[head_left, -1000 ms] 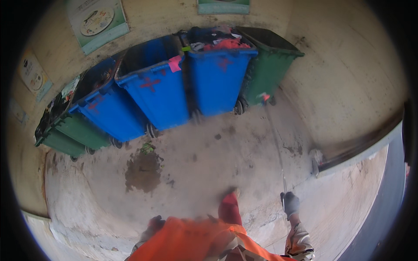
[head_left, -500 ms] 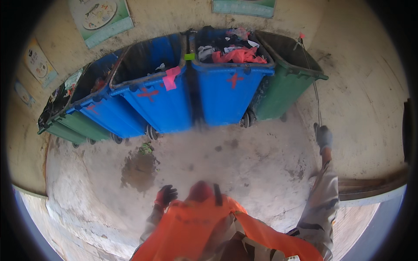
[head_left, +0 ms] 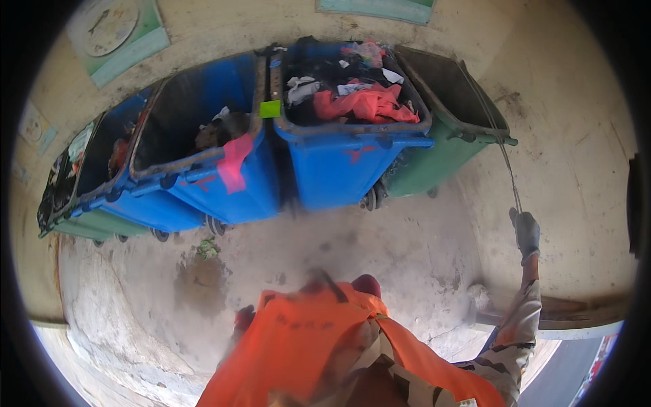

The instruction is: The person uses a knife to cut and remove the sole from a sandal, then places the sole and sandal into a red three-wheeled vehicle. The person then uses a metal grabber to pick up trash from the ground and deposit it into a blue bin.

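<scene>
My right hand [head_left: 527,237], in a grey glove, is closed around the lower end of long thin metal tongs [head_left: 500,139]. They reach up and to the left across the opening of the green wheeled bin [head_left: 434,159], with their tip near its back rim. Whether anything sits in the tip, I cannot make out. My left hand [head_left: 244,316] hangs low beside the orange vest [head_left: 298,339], which hides most of it; its fingers do not show clearly. Just left of the green bin stands a blue bin [head_left: 339,169] heaped with black, white and red rubbish.
More bins line the wall to the left, among them a blue bin [head_left: 230,193] with a pink strip on its front rim. A dark wet stain [head_left: 200,285] and green scraps [head_left: 207,249] mark the concrete floor. Posters [head_left: 115,34] hang on the wall.
The bins sit closer and farther left in view. My right hand has shifted right and slightly down; the red scrap at the tongs' tip no longer shows. My left hand has sunk behind the vest.
</scene>
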